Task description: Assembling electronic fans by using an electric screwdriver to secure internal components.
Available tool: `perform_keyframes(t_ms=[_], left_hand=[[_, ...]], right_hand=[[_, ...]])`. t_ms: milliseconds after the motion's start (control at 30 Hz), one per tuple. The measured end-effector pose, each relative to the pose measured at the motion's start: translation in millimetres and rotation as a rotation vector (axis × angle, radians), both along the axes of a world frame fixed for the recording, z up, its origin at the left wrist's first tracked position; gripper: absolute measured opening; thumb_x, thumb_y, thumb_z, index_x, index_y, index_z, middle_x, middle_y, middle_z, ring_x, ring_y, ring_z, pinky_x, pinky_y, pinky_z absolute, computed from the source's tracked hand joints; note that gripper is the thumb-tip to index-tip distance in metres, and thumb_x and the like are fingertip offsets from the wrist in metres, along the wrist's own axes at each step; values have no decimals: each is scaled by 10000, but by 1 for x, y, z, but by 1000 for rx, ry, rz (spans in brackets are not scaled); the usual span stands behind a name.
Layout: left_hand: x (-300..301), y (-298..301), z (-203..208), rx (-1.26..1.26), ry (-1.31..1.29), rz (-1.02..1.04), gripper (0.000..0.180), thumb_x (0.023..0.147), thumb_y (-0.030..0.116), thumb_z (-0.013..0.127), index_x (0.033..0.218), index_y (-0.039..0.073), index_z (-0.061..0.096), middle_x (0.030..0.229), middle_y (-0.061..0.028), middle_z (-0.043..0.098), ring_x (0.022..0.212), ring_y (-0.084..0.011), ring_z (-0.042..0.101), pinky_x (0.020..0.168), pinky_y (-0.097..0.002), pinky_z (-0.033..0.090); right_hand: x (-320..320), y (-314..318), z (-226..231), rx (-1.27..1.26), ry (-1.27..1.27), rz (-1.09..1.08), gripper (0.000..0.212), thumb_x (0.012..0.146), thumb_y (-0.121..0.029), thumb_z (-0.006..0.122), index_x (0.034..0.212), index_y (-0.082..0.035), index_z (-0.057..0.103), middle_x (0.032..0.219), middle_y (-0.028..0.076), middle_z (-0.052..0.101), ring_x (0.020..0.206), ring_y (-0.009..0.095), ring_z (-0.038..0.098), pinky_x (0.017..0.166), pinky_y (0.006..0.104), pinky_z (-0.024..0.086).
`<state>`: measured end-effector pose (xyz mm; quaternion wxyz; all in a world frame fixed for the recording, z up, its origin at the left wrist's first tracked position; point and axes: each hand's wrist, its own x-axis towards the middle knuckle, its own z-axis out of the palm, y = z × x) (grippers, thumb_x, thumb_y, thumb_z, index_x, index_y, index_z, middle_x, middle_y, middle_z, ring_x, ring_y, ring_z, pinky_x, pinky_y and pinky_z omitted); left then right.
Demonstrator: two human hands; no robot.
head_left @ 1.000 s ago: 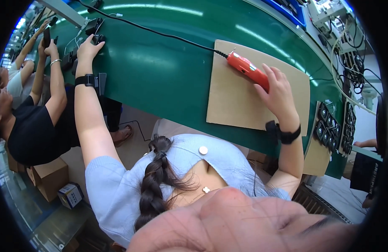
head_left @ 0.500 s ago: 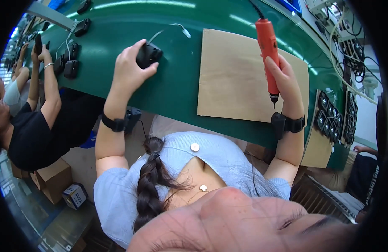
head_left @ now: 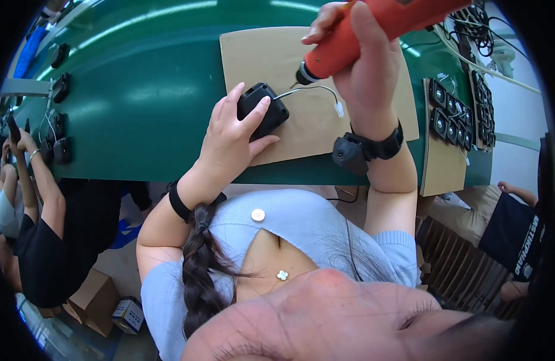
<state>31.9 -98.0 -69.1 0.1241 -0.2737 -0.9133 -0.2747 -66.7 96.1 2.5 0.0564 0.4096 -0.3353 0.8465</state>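
Observation:
My left hand (head_left: 236, 123) grips a black speaker box (head_left: 271, 113) with its fingers over the top and the thumb along the near side. The box rests on the left part of a brown cardboard sheet (head_left: 313, 129). From it a thin cable (head_left: 316, 88) with a small white plug (head_left: 340, 109) curls to the right. In my right hand (head_left: 367, 72) is a red electric screwdriver (head_left: 340, 51), tilted so that its black nose and thin bit point down and left. The bit is close to the box's cable, apart from the box.
A green table (head_left: 151, 102) runs across the scene. More black boxes (head_left: 61, 149) with cables lie on its left, near another person's hands (head_left: 26, 141). On the right, rows of black speakers (head_left: 450, 114) stand on cardboard, with tangled cables behind.
My left hand has brought the speaker box from the green table rightward onto the cardboard. My right hand has raised the screwdriver and swung it from upright to a slant, bit toward the box.

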Motion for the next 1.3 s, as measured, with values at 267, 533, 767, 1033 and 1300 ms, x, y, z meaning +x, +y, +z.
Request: perform_keyframes(t_ms=[267, 533, 767, 1033, 1300], left_hand=[[3, 2, -5, 41, -60, 46, 578, 709, 264, 800, 1253, 214, 607, 1262, -183, 482, 1145, -367, 493, 967, -444, 433], [4, 3, -8, 34, -49, 59, 564, 720, 266, 787, 1253, 228, 607, 1239, -165, 491, 1129, -343, 498, 954, -438, 432], [4, 2, -10, 35, -32, 59, 575, 713, 271, 790, 1257, 228, 608, 1236, -159, 492, 1122, -342, 497, 959, -445, 420], [4, 0, -9, 40, -40, 58, 569, 722, 279, 781, 1261, 228, 607, 1238, -158, 491, 1120, -342, 496, 966, -446, 411], [3, 2, -13, 33, -3, 60, 559, 732, 286, 772, 1264, 230, 606, 1224, -158, 503, 1109, -334, 499, 963, -445, 411]], right_hand=[[26, -33, -4, 343, -394, -483, 278, 920, -145, 631, 1124, -23, 487, 752, 57, 593, 605, 126, 593, 579, 241, 502], [26, -31, -13, 398, -351, -504, 274, 921, -139, 628, 1122, -21, 485, 750, 54, 591, 604, 120, 589, 570, 239, 498], [29, -33, -12, 406, -307, -527, 277, 923, -151, 629, 1123, -22, 486, 744, 57, 590, 596, 122, 583, 565, 235, 492], [27, -34, -13, 418, -299, -526, 282, 912, -152, 645, 1113, -32, 489, 753, 58, 598, 598, 123, 585, 566, 239, 497], [30, -45, -15, 545, -128, -677, 301, 841, -49, 671, 1106, -26, 530, 793, 38, 604, 698, 116, 607, 642, 233, 497]])
